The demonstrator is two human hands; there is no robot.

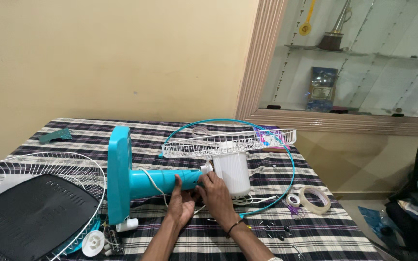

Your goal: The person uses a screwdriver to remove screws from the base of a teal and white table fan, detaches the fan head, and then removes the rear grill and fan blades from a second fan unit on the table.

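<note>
Far left of both hands, at the table's corner: a white wire fan guard (39, 164) lying flat, with a dark grey plastic cover (35, 212) resting on it. Just beside that, nearer the left hand, a white round knob (93, 242) and a small white cap (127, 224) on the checked tablecloth (315, 237). Up and away from the hands, a scrap of green material (55, 136) near the wall.

Next, a teal fan base (120, 175) standing on edge, its teal stand tube (163, 182) running sideways toward the hands, a white cord (156, 186) draped over it.

Left hand (181, 204) cupped under and around the tube's end, fingers curled, thumb up along the teal. Right hand (217, 195) touching it from the right, fingers bent and pressed at the joint where the tube meets the white motor housing (233, 171) (whether anything small is pinched there cannot be told). Dark band on the right wrist.

Above the hands, a second white wire guard (228, 141) mounted on the housing, tilted nearly level. Around it, a thin teal rim ring (291, 164) lying on the cloth.

Right of the hands: a clear tape roll (315, 199), a smaller white tape roll (293, 199) just beside it, and small dark screws (274, 231) scattered near the right forearm.
</note>
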